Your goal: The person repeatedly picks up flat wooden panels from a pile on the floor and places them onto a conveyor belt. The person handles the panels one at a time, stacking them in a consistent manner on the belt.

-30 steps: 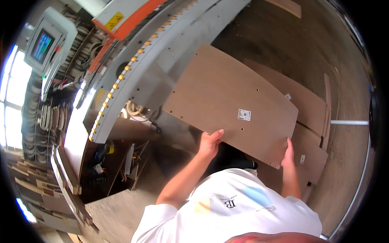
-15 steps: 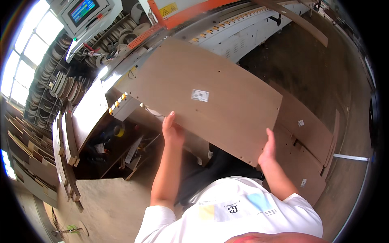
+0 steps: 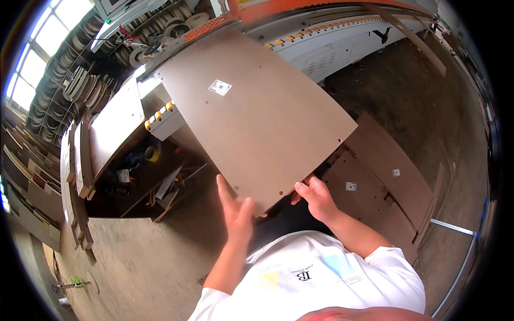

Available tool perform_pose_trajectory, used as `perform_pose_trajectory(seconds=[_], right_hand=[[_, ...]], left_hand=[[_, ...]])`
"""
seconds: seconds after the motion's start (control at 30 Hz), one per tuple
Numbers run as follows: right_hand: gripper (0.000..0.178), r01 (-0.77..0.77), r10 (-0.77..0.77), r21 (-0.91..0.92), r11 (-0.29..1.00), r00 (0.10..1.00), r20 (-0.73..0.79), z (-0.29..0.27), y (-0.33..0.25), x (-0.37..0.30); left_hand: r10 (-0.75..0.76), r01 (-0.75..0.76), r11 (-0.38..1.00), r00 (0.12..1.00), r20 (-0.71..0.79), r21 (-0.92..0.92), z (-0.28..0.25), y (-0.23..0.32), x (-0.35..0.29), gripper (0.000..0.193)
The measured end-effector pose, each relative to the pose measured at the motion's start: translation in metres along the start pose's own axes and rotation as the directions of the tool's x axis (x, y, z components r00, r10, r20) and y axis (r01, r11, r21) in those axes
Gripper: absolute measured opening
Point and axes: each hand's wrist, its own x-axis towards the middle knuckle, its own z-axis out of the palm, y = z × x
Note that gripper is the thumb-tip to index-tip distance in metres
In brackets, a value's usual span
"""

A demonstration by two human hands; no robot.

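A large brown wooden panel [image 3: 251, 117] with small drilled holes and a white label slopes away from me, its far end over the machine's bed. My right hand [image 3: 317, 202] grips its near edge, thumb at the top and fingers curled underneath. At the near left corner is my left hand [image 3: 237, 216], one finger stretched along the side edge and the thumb against the corner. Its other fingers are mostly hidden below the panel. To my right lie more brown panels [image 3: 396, 155], some with white labels.
The long machine [image 3: 326, 51] with an orange cover and a row of yellow rollers stands ahead. Coils of edge strip [image 3: 85, 88] fill a rack at the left. Stacked narrow boards [image 3: 80, 160] and an open-fronted bench [image 3: 155, 176] with tools stand left of me.
The panel has turned, its near end swinging left and toward me. My right hand has moved left along it, and my left hand has come down to the near corner.
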Motion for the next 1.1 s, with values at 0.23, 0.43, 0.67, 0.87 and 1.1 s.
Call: perform_pose_trajectory(seconds=[0.23, 0.43, 0.67, 0.87, 1.1], right_hand=[[0.038, -0.024, 0.038, -0.152, 0.988, 0.996, 0.085, 0.023, -0.017, 0.058], [0.039, 0.015, -0.01, -0.14, 0.99, 0.999, 0.034, 0.033, -0.021, 0.065], [0.034, 0.05, -0.057, -0.102, 0.994, 0.996, -0.07, 0.017, -0.014, 0.065], [0.038, 0.21, -0.22, -0.072, 0.975, 0.957, -0.187, -0.002, -0.006, 0.065], [0.038, -0.009, -0.483, -0.832, 0.554, 0.811, -0.33, -0.125, 0.1, 0.029]], left_hand=[[0.085, -0.086, 0.996, 0.989, -0.119, 0.004, -0.004, 0.027, 0.043, 0.082], [0.088, -0.089, 0.996, 0.983, -0.162, 0.0, -0.001, 0.036, 0.053, 0.076], [0.038, -0.035, 0.999, 0.986, -0.162, 0.019, 0.018, 0.031, 0.061, 0.082], [0.042, -0.041, 0.999, 0.998, -0.04, 0.024, 0.049, 0.014, 0.076, 0.077], [-0.002, -0.001, 0.999, 0.995, 0.098, 0.039, 0.094, -0.003, 0.096, 0.076]])
